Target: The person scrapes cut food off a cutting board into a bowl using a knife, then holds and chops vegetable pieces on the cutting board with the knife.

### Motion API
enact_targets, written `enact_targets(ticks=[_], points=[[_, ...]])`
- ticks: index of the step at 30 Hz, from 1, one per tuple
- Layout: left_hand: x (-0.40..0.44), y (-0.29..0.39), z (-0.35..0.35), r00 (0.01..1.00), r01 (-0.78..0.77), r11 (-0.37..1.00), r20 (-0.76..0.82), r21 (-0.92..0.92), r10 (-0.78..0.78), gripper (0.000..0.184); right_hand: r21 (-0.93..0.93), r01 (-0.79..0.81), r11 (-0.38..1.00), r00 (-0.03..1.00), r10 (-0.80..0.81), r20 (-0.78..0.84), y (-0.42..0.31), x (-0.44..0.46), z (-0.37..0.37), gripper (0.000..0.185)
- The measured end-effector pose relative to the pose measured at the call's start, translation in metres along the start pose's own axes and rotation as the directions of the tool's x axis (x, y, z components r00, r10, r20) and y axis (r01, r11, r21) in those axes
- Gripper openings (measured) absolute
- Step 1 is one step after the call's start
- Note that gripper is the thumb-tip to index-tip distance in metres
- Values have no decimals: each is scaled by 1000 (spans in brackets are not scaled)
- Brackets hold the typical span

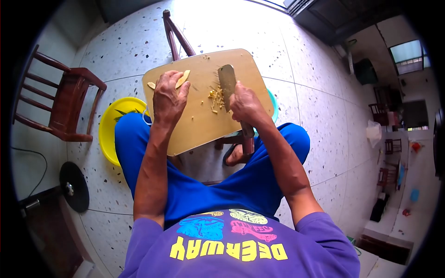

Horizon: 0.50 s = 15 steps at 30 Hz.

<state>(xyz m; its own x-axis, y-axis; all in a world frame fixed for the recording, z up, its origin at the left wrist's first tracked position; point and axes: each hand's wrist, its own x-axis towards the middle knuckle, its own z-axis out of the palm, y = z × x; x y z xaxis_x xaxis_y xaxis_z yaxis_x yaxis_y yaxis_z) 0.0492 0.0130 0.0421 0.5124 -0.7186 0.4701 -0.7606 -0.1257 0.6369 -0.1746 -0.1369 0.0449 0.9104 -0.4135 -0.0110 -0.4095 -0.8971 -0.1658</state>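
A wooden cutting board [199,134] lies across the low stand in front of me. On its left part, my left hand [169,99] has its fingers curled over pale yellow strips [184,78], whose ends stick out on both sides. My right hand [246,105] grips a cleaver [227,83] by its handle, the broad blade pointing away from me. Chopped yellow bits [216,98] are heaped against the left side of the blade, with a few crumbs scattered over the board. A gap separates the blade from the strips under my left hand.
To the left, a yellow basin [107,132] with green leaves stands on the speckled floor beside my knee. The rim of a turquoise basin [275,104] shows past the board's right edge. A wooden chair [76,102] stands farther left, near a round black base [74,185].
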Motion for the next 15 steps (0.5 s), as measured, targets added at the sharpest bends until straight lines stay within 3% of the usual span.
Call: enact_targets(ticks=[2, 3, 5, 8, 15], points=[[6, 2, -2, 1000, -2, 1000, -13, -3, 2, 33, -101, 32, 994, 999, -33, -10, -4, 8, -10, 23], [5, 3, -3, 1000, 0, 1000, -20, -5, 0, 33, 204, -212, 956, 977, 215, 6, -9, 8, -12, 23], [4, 1, -6, 999, 7, 1000, -37, 6, -6, 33, 575, -478, 664, 853, 508, 122, -39, 6, -45, 20], [6, -2, -10, 996, 16, 1000, -89, 26, -14, 32, 685, -518, 512, 808, 555, 197, -50, 6, -70, 23], [7, -4, -13, 994, 15, 996, -105, 83, -7, 32, 783, -446, 434, 866, 430, 255, -66, 8, -47, 32]])
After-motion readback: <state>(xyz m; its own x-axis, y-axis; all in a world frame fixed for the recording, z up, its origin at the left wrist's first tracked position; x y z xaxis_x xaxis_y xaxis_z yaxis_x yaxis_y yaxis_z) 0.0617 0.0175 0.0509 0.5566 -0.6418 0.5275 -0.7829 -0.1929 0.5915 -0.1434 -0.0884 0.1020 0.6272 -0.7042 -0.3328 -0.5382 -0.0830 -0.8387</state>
